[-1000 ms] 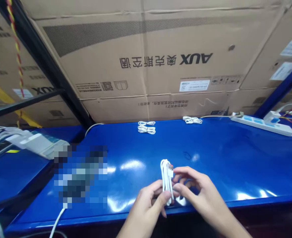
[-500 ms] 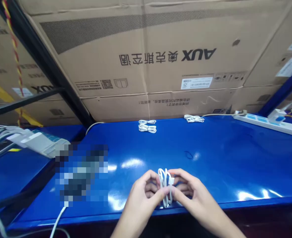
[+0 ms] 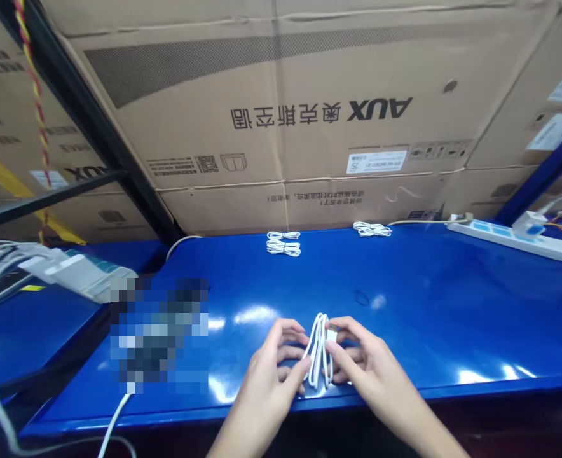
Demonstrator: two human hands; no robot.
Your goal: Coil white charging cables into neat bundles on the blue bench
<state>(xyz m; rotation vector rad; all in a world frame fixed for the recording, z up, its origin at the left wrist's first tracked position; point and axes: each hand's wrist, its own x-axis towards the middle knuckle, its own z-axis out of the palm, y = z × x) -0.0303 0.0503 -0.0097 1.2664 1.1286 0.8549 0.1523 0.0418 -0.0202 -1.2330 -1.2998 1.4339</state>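
Left hand [image 3: 274, 366] is half-curled, thumb on the cable [image 3: 316, 356], a loose grip on loops at the table's [image 3: 428, 305] near edge — right hand [image 3: 369, 362] has bent fingers pinching the plug [image 3: 331, 335] end. Box [image 3: 309, 63] behind says 奥克斯空调, then AUX — upside down, lol.

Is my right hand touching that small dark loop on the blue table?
Apart: the head view shows blue table between the right hand and the dark loop.
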